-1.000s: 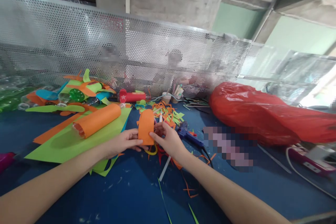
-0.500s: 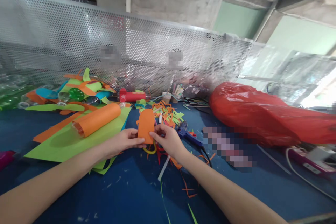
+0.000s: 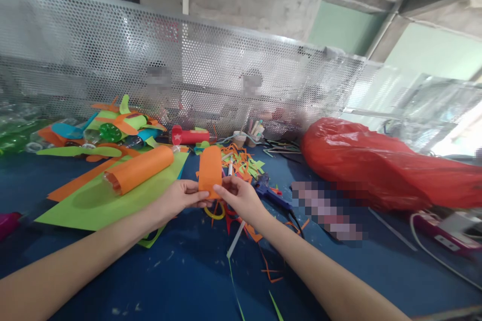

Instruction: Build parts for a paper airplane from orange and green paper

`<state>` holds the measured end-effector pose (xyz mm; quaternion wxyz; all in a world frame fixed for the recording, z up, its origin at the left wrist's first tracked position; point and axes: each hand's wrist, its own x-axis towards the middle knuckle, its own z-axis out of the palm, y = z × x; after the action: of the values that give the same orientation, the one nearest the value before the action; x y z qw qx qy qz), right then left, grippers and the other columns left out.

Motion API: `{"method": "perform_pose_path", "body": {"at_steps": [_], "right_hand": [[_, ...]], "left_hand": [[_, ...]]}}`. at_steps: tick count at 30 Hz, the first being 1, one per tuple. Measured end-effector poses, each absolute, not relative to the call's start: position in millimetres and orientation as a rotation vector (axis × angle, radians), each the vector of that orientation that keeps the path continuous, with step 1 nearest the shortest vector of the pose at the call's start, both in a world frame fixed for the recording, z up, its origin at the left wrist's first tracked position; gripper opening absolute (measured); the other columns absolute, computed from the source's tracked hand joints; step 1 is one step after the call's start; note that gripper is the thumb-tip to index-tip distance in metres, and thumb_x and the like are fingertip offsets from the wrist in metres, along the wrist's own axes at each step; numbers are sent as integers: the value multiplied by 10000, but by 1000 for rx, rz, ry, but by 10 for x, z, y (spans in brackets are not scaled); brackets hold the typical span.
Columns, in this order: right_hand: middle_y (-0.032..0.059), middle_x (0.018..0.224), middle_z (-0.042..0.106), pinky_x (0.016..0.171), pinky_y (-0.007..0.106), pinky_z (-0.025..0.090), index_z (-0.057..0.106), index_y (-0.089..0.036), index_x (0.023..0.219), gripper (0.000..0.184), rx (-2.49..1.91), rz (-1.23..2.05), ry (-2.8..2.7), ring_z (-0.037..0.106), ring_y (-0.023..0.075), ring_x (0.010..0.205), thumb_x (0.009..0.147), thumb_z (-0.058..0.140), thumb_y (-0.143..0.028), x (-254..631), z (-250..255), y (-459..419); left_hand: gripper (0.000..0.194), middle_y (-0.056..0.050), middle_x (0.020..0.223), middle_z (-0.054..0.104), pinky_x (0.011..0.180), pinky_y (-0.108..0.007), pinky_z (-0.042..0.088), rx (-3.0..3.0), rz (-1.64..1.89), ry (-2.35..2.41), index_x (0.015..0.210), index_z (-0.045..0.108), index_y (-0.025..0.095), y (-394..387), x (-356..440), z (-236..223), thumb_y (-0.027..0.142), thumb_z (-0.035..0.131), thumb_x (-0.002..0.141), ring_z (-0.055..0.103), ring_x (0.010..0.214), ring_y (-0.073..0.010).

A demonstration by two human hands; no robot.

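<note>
Between both hands is an orange paper piece [image 3: 210, 168] with a rounded top, raised above the blue table. My left hand [image 3: 184, 194] pinches its lower left edge, and my right hand [image 3: 241, 198] pinches the lower right. Below the paper lies a yellow ring-shaped handle [image 3: 214, 211], partly covered. A blue glue gun [image 3: 274, 196] rests just right of my right hand, and a whitish glue stick [image 3: 235, 241] lies under that wrist. To the left, a plastic bottle wrapped in orange paper [image 3: 140, 170] lies on green paper sheets [image 3: 79, 210].
Paper scraps [image 3: 246, 165] are heaped behind the hands. Decorated bottles [image 3: 120, 125] crowd the back left, near a red-wrapped bottle [image 3: 192, 136]. A big red plastic bag [image 3: 376, 160] fills the right side, with a pink power strip [image 3: 448, 233] and cable in front. A perforated metal screen [image 3: 226, 55] stands behind.
The orange paper has been raised slightly and its lower end now looks bent toward me. Both hands keep hold of it and have barely moved.
</note>
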<state>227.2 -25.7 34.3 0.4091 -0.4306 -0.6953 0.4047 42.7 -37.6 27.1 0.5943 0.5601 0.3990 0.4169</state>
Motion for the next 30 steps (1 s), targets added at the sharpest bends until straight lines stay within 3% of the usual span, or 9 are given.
{"method": "perform_pose_path", "body": {"at_steps": [5, 13, 19, 30], "right_hand": [[66, 909, 689, 709, 290, 514, 577, -166, 920, 333, -1027, 1100, -1831, 652, 173, 794, 713, 700, -396, 2242, 351, -338], [-6, 723, 592, 610, 254, 479, 511, -190, 781, 262, -992, 983, -1785, 578, 139, 669, 736, 669, -394, 2230, 403, -382], [1, 752, 586, 656, 265, 474, 513, -195, 795, 249, -924, 988, -1790, 564, 140, 698, 769, 632, -412, 2235, 370, -353], [-18, 677, 546, 553, 250, 449, 503, -195, 772, 268, -942, 1025, -1773, 533, 121, 583, 777, 617, -438, 2238, 358, -341]], "left_hand": [[246, -46, 836, 751, 766, -327, 512, 1341, 1047, 920, 849, 738, 173, -393, 451, 300, 368, 737, 700, 660, 790, -208], [270, -33, 915, 748, 787, -301, 509, 1326, 1108, 850, 915, 732, 172, -425, 470, 318, 364, 716, 725, 659, 841, -188], [249, -24, 926, 756, 789, -273, 528, 1298, 1128, 817, 912, 740, 200, -409, 477, 298, 364, 730, 724, 678, 839, -164], [278, -58, 931, 758, 813, -319, 540, 1263, 1117, 878, 888, 745, 170, -399, 463, 318, 361, 754, 687, 699, 813, -186]]}}
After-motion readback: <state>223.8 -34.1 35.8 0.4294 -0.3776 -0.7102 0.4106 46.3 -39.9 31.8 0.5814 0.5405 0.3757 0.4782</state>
